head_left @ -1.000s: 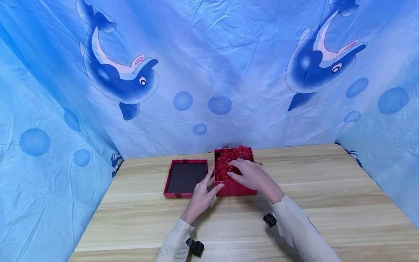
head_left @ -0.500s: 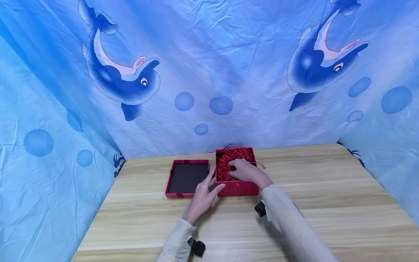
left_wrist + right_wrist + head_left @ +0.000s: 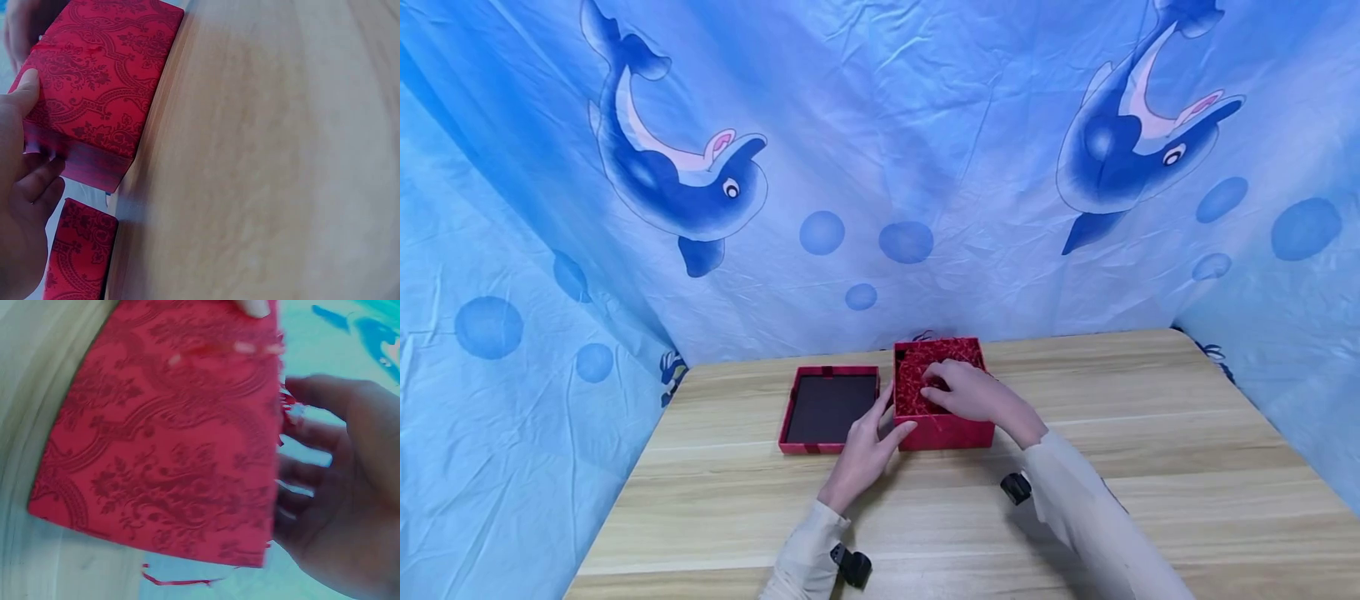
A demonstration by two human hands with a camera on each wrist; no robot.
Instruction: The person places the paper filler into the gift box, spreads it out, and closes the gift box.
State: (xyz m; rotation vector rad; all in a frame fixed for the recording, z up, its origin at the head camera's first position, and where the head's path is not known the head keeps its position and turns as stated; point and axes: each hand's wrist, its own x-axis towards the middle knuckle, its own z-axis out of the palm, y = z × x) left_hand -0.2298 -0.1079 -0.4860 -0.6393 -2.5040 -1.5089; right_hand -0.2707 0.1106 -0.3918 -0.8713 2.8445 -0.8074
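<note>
An uncovered red patterned box (image 3: 945, 433) (image 3: 94, 81) (image 3: 169, 425) holds red shredded paper (image 3: 912, 387). My left hand (image 3: 859, 457) (image 3: 25, 237) grips its front left corner, thumb against the front wall and fingers along the left side. Inside the box, my right hand (image 3: 973, 393) (image 3: 369, 506) touches the shreds, fingers loosely bent and thumb apart from the index finger. Some red strands (image 3: 289, 407) show by its fingers in the right wrist view. The box wall and shreds partly hide those fingertips.
Left of the box lies a red lid (image 3: 812, 448) (image 3: 78, 256), its black inside facing up. Both stand toward the back of a wooden table (image 3: 1112, 417). Blue dolphin-print cloth (image 3: 865, 167) hangs behind and at both sides. Black wrist cameras sit at both sleeves.
The shreds lie lower and flatter in the box. A strand over the right rim no longer shows in the head view. My right forearm shifted left, then back right; my left hand kept its hold.
</note>
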